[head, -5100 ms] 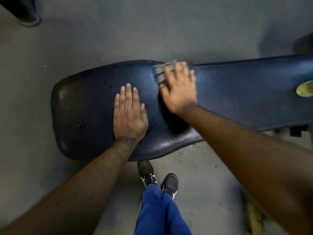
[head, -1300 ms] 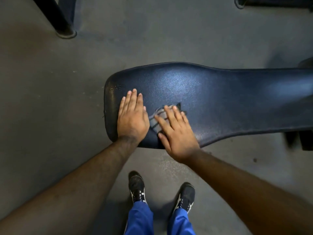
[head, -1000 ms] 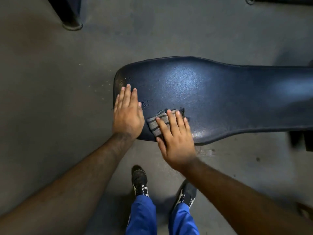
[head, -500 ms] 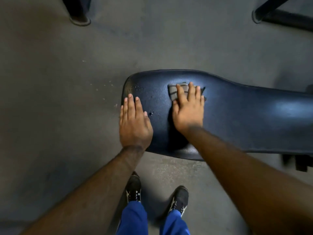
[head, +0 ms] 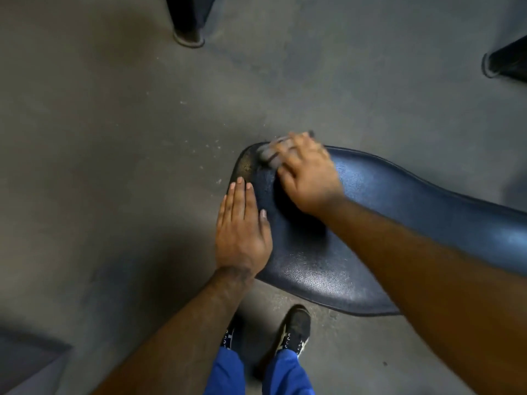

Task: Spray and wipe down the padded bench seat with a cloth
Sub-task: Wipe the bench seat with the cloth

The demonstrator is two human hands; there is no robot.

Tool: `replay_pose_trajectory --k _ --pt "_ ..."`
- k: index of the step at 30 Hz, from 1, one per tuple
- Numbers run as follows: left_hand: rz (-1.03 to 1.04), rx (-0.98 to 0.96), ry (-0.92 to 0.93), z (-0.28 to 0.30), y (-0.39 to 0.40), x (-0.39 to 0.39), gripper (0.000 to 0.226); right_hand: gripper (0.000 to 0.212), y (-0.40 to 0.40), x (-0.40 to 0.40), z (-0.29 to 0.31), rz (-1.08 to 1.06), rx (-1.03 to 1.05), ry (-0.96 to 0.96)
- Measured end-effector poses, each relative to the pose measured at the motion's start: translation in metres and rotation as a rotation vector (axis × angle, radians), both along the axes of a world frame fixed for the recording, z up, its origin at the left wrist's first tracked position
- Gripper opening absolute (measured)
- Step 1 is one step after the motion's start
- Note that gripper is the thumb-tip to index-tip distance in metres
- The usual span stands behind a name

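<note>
A dull grey concrete floor (head: 114, 166) fills most of the view, speckled with pale flecks near the end of the bench. Across it, from the middle out past the right edge, runs the padded bench seat (head: 399, 212), dark blue with a pebbled, slightly glossy skin that catches the light along its length; its rounded end carries a worn brownish patch.

The left hand (head: 241, 226) lies flat along the near-left edge of that rounded end, fingers straight and together, palm down on the padding. The right hand (head: 308, 172) is blurred; it presses down on the cloth (head: 269, 156), a grey piece with dark stripes, at the far corner of the seat's end, fingers spread over it. Whether they curl round the fabric cannot be told. The two hands sit near each other but apart.

A dark post foot (head: 189, 38) stands on the floor at the top, and another dark foot (head: 504, 62) at the upper right. Below the seat, two black shoes (head: 295, 327) and blue trouser legs (head: 285, 374) show between the forearms.
</note>
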State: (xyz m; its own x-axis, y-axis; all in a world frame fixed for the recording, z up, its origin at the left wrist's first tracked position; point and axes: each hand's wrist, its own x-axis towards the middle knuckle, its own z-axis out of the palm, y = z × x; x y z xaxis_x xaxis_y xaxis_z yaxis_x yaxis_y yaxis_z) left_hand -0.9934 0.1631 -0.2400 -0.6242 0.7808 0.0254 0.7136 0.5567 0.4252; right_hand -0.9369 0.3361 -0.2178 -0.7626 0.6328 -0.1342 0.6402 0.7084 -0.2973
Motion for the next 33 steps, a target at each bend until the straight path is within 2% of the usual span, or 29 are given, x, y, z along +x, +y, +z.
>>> replay_pose_trajectory --k 1,2,5,6,7,9,10,13,14,17,18,20,22,24,25,26,28,30,31,33 --pt "0.001 -0.008 -0.001 -0.001 -0.001 0.0 0.059 0.056 -0.001 -0.009 0.0 -0.17 -0.007 -0.021" --pt "-0.006 -0.012 -0.007 -0.001 -0.001 0.0 0.06 0.057 -0.011 -0.018 0.0 -0.232 -0.007 -0.038" --pt "-0.023 0.0 -0.017 0.0 -0.002 -0.002 0.06 0.055 -0.025 -0.015 -0.002 0.234 -0.005 0.015" --pt "-0.023 0.005 -0.012 0.0 -0.002 -0.003 0.059 0.055 -0.013 -0.011 -0.001 0.308 -0.002 0.03" --pt "-0.02 0.006 -0.013 -0.001 -0.003 -0.003 0.059 0.055 -0.002 -0.012 0.0 0.256 0.002 0.03" --pt "-0.019 0.007 -0.032 -0.001 -0.003 -0.003 0.059 0.055 0.002 -0.017 -0.002 0.007 -0.036 0.011" --pt "-0.017 0.012 -0.047 0.0 -0.002 -0.003 0.059 0.055 -0.01 -0.021 -0.002 -0.024 -0.014 0.002" --pt "-0.062 0.036 -0.138 0.004 -0.007 -0.01 0.059 0.055 -0.023 -0.01 -0.004 0.333 0.063 0.031" --pt "-0.086 0.043 -0.168 0.007 -0.015 -0.014 0.058 0.056 -0.01 -0.008 -0.003 0.366 0.093 0.023" --pt "-0.129 -0.009 -0.198 0.015 -0.05 -0.031 0.057 0.058 -0.01 -0.018 0.001 -0.013 0.074 -0.031" --pt "-0.11 -0.031 -0.187 0.019 -0.064 -0.035 0.056 0.058 -0.031 -0.021 0.0 -0.03 0.068 -0.036" --pt "-0.06 -0.063 -0.196 0.024 -0.083 -0.038 0.055 0.057 -0.071 -0.014 -0.001 0.267 0.082 0.018" --pt "-0.021 -0.093 -0.231 0.025 -0.093 -0.041 0.056 0.057 -0.067 -0.001 -0.001 0.504 0.112 0.014" --pt "-0.015 -0.11 -0.241 0.027 -0.098 -0.042 0.057 0.06 -0.056 -0.011 0.003 0.294 0.112 0.0" --pt "-0.018 -0.108 -0.231 0.029 -0.1 -0.043 0.057 0.06 -0.064 -0.016 0.002 0.123 0.078 -0.026" --pt "-0.016 -0.103 -0.223 0.031 -0.102 -0.044 0.057 0.059 -0.083 -0.017 0.0 0.046 0.067 -0.046" --pt "0.009 -0.086 -0.222 0.034 -0.103 -0.046 0.053 0.053 -0.128 -0.005 0.001 0.284 0.088 0.004" --pt "0.04 -0.071 -0.238 0.036 -0.106 -0.045 0.051 0.05 -0.134 0.021 0.0 0.584 0.125 0.025" --pt "0.043 -0.062 -0.242 0.036 -0.107 -0.044 0.051 0.053 -0.123 0.024 0.002 0.571 0.142 0.025" --pt "0.037 -0.049 -0.257 0.038 -0.108 -0.04 0.05 0.058 -0.114 0.02 0.004 0.243 0.101 0.002"
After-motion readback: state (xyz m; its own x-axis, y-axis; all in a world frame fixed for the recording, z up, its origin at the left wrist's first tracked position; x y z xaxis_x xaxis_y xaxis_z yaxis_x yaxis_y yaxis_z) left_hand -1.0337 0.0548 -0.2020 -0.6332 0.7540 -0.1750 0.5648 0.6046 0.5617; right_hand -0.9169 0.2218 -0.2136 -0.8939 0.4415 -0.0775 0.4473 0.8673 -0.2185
